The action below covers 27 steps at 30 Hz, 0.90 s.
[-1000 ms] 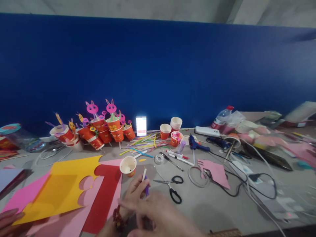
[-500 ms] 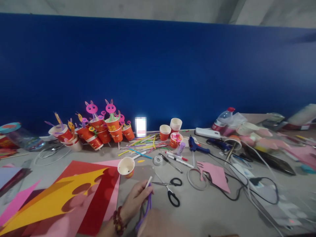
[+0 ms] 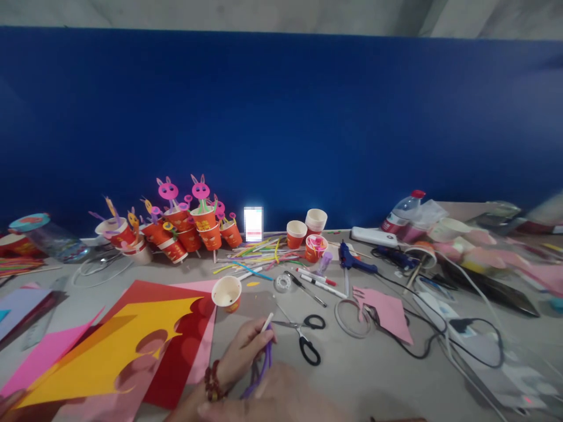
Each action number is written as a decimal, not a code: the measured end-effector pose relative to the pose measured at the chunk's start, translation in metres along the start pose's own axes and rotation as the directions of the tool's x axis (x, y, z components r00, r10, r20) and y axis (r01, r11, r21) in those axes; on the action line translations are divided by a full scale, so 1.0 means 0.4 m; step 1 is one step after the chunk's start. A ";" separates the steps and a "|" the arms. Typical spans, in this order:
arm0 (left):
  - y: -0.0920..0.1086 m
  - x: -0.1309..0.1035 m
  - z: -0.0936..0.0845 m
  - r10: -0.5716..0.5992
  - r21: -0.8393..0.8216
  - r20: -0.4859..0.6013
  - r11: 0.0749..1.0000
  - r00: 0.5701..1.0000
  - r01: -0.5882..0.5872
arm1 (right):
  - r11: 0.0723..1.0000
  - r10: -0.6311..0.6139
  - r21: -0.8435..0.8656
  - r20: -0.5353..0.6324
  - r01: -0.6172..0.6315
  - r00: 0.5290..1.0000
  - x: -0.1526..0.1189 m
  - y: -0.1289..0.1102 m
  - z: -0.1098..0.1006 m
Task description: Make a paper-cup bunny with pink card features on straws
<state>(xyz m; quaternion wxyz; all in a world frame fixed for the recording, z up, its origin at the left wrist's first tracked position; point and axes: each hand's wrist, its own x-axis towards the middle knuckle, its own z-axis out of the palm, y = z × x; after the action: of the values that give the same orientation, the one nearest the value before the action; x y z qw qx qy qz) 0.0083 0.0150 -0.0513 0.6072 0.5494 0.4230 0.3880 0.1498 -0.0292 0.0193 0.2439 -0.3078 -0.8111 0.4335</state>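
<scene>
My left hand, with a beaded bracelet on its wrist, is closed around a thin white stick. Its fingers also pinch a purple pipe cleaner, which hangs down in loose strands. Low in the view and close to the camera, my right hand is blurred beside the lower strands. Its fingers are smeared, so their grip does not show. Black-handled scissors lie spread just right of my left hand. Behind that hand stands a paper cup with small dark bits inside.
Yellow paper with round cut-outs lies over red sheets at left; part of another person's hand shows there. Decorated red cups stand behind. Pipe cleaners, a tape roll, a glue gun and cables surround the middle.
The view has turned slightly left. My left hand keeps its hold on the stick and purple pipe cleaner; my right hand has shifted slightly. The yellow paper has moved, and a hand appears at lower left.
</scene>
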 end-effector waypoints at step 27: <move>-0.032 -0.314 -0.319 0.309 0.846 -0.465 0.430 0.829 0.315 | 0.945 0.201 -0.216 -0.209 -0.246 0.957 -0.020 0.168 0.051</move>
<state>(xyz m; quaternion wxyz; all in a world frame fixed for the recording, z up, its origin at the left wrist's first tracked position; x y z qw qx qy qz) -0.1544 -0.0606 -0.0580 0.0658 0.6460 0.7212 0.2414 0.1610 -0.0171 -0.0493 0.2277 -0.4640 -0.7912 0.3269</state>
